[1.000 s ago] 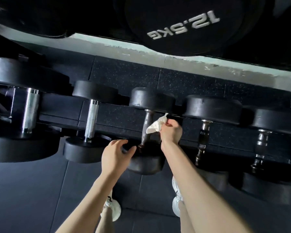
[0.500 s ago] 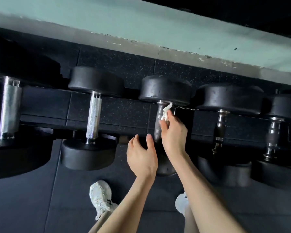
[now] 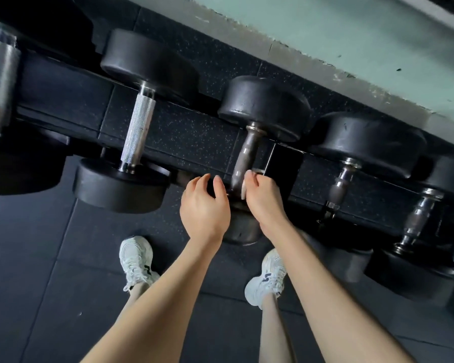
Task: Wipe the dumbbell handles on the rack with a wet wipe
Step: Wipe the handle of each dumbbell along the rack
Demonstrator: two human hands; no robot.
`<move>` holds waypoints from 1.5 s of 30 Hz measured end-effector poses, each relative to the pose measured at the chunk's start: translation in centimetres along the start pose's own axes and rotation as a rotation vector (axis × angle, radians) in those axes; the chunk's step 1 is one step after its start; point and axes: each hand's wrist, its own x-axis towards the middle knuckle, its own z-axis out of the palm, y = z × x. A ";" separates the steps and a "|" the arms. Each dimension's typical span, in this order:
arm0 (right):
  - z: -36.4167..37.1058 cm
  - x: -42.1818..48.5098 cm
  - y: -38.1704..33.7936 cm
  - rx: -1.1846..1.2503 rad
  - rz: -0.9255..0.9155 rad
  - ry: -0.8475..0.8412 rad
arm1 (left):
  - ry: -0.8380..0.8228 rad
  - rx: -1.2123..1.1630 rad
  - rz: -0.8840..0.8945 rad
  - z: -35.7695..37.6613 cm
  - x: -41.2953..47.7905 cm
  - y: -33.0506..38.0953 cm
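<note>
Dumbbell handle (image 3: 247,150) at frame centre is getting wiped, the right hand (image 3: 262,197) clamping its lower end. The left hand (image 3: 205,208) is hovering beside it, fingers loosely curled and empty. The other handles (image 3: 338,188) at right are seemingly waiting.

Count: five black round-headed dumbbells with metal handles (image 3: 139,127); a sixth at the right edge cannot be confirmed. Bare hands, two: left hand (image 3: 203,208), right hand (image 3: 264,197). White lace-up trainers (image 3: 136,258), two. One pale wipe (image 3: 243,188), mostly hidden.
</note>
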 end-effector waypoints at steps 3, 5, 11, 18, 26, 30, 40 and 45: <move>0.1 0.4 -0.7 0.649 0.152 0.072 | 0.018 -0.011 0.002 0.1 0.0 0.0; 0.5 0.4 -0.9 0.863 0.149 0.152 | 0.027 -0.023 0.005 0.1 0.0 0.1; 0.9 2.1 -0.5 1.153 0.392 0.142 | 0.044 -0.038 0.006 0.1 -0.1 -0.1; -1.6 1.5 -2.3 0.604 0.484 0.168 | 0.042 -0.057 -0.012 0.1 -0.1 -0.1; 1.6 1.9 -1.8 0.331 0.289 0.294 | 0.034 -0.065 -0.019 0.1 -0.1 -0.1; 1.7 2.0 -2.1 0.603 0.402 0.288 | 0.039 -0.060 -0.007 0.1 -0.1 -0.2; 1.4 5.4 -1.4 0.417 -0.115 0.378 | 0.035 -0.039 0.015 0.2 0.1 -0.1; -0.3 7.0 -1.8 0.818 0.083 0.160 | 0.035 -0.019 0.020 0.2 0.2 -0.3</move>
